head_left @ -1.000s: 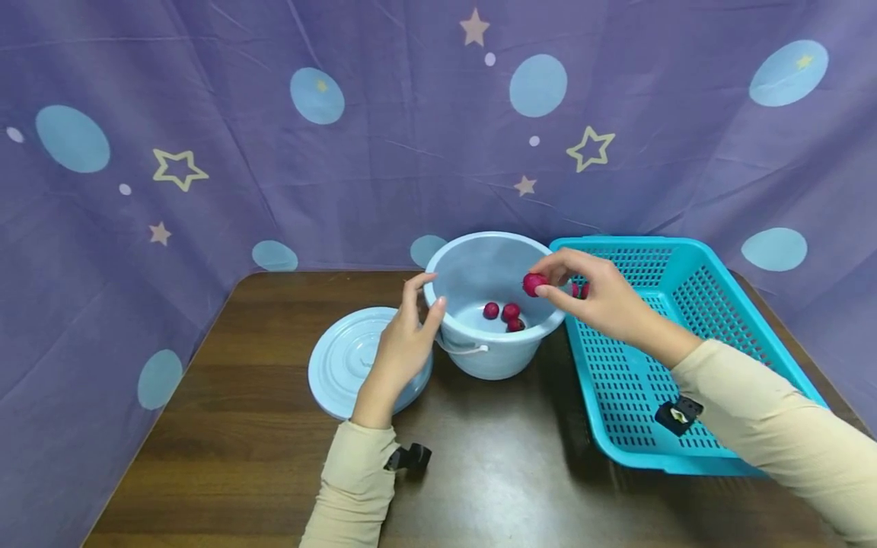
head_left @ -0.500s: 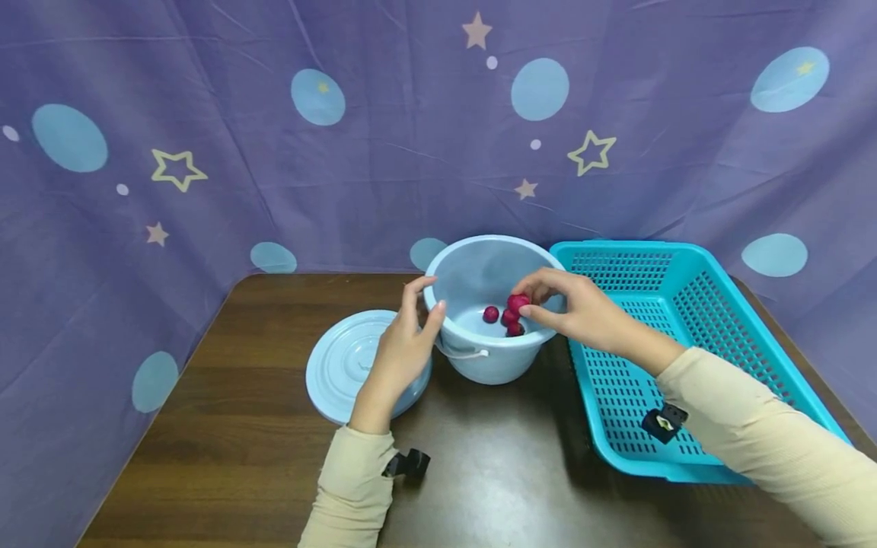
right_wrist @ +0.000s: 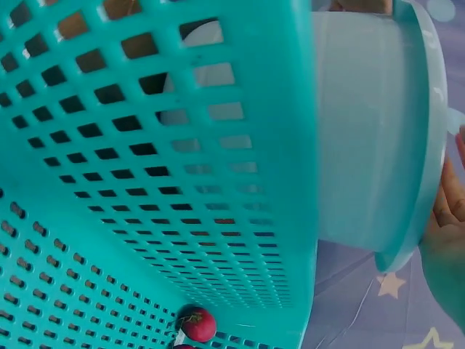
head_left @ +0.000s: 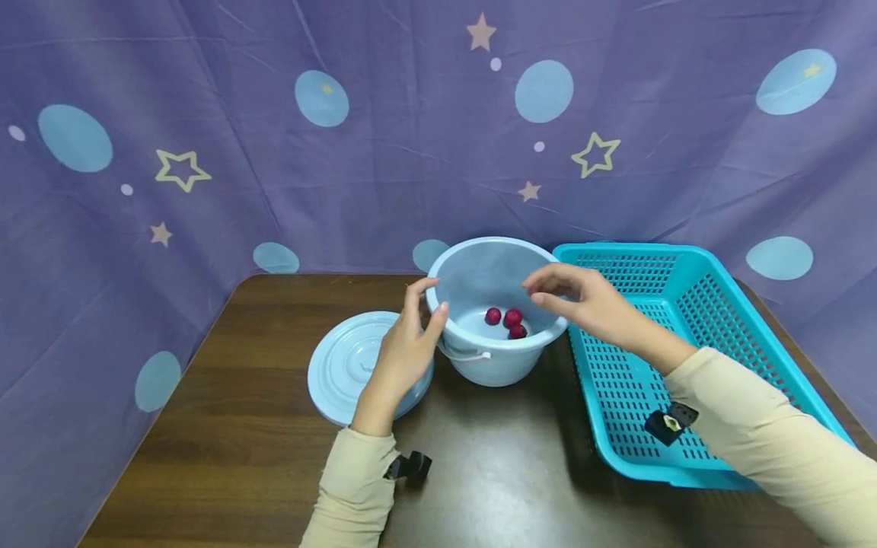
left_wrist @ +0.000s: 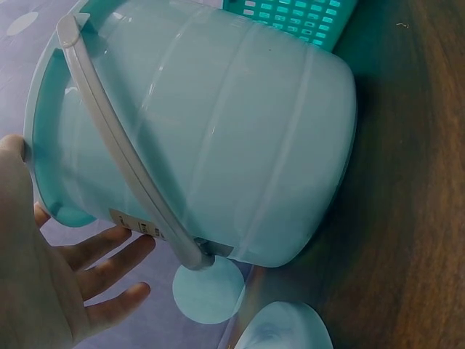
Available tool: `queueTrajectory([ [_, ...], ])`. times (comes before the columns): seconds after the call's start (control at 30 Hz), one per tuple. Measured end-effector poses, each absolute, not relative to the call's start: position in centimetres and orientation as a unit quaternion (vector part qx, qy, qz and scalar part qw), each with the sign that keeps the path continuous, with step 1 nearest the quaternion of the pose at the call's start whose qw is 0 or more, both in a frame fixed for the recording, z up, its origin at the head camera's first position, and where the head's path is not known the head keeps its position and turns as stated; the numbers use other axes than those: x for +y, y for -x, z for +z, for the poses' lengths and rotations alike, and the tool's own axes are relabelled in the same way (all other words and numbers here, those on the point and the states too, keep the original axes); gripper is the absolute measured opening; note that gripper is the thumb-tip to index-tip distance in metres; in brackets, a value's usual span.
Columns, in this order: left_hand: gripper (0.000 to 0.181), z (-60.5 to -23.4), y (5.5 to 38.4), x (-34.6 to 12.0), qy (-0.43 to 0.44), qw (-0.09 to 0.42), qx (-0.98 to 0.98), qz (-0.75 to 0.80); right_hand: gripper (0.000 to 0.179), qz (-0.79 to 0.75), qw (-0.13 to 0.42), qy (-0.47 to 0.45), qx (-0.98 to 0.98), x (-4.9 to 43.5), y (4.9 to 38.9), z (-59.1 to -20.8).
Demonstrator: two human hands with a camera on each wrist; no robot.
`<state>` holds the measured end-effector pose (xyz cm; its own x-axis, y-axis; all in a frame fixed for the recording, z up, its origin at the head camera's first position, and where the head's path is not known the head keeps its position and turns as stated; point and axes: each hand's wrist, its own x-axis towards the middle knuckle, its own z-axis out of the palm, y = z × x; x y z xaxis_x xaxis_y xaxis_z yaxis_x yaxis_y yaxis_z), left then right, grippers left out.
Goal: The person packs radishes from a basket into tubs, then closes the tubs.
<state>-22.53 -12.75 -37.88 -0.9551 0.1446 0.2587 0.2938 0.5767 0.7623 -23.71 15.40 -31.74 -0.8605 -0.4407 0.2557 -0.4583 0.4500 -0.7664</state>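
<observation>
In the head view my right hand (head_left: 589, 304) hovers over the right part of a pale blue bucket (head_left: 493, 361). A sliver of a red radish (head_left: 533, 290) shows at its fingertips, the rest hidden by the fingers. Several small radishes (head_left: 492, 316) lie on the bucket's bottom. My left hand (head_left: 403, 350) touches the outer left side of the rim with relaxed fingers; in the left wrist view its lower fingers spread beside the bucket (left_wrist: 225, 123) and its white handle (left_wrist: 120, 145). The right wrist view shows a radish (right_wrist: 198, 325) in the turquoise basket's corner.
A perforated turquoise basket (head_left: 617, 460) stands right of the bucket, partly covered by my right arm. The bucket's round pale blue lid (head_left: 339, 365) lies on the brown wooden table (head_left: 240, 426), behind my left hand. A purple patterned cloth (head_left: 411, 137) hangs behind the table.
My right hand has dipped into the bucket's mouth with the radish, then come back slightly up and right, with the radish now mostly hidden. My left hand stays at the rim.
</observation>
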Motion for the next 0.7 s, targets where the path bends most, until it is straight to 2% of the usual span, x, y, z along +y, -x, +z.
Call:
queueTrajectory([
  [0.43,0.053,-37.5,22.7,-12.8,0.127,0.081,-0.884,-0.444,0.020,0.536,0.090,-0.198,-0.816,18.0,24.5,-30.8],
  [0.7,0.053,-37.8,22.5,-12.8,0.126,0.073,-0.884,-0.444,0.030,0.492,0.063,-0.160,-0.854,20.0,25.8,-32.3],
])
